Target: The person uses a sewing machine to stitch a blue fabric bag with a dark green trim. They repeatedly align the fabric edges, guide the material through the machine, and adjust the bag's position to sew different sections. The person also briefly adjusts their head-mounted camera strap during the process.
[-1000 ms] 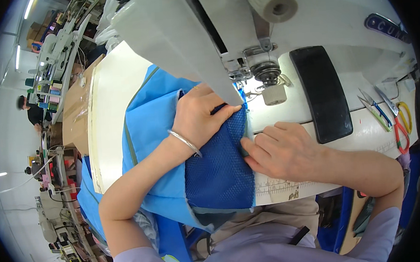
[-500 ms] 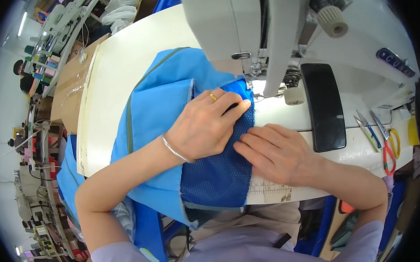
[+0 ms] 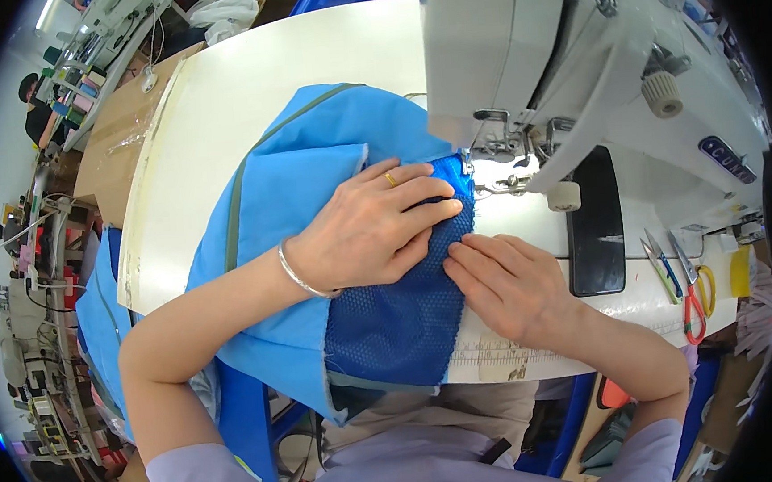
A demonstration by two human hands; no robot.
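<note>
Dark blue mesh fabric (image 3: 392,326), joined to light blue cloth (image 3: 266,196), lies on the sewing machine table. Its upper right corner reaches the presser foot (image 3: 467,162) of the white sewing machine (image 3: 489,55). My left hand (image 3: 371,224) rests on the mesh and the light blue cloth, fingers stretched out and apart, just left of the presser foot. At the mesh's right edge is my right hand (image 3: 515,290); its fingers are bent and close together with the tips on that edge, and the thumb is hidden.
A black flat panel (image 3: 594,226) lies right of the needle area. Beyond it are thread snips (image 3: 663,266) and red-handled scissors (image 3: 693,300). A ruler strip (image 3: 493,356) runs along the table's front edge. Another person (image 3: 40,113) is at the far left.
My left hand's fingers have spread and flattened on the fabric. The view has shifted, so the machine head appears farther right. My right hand stays at the mesh's edge.
</note>
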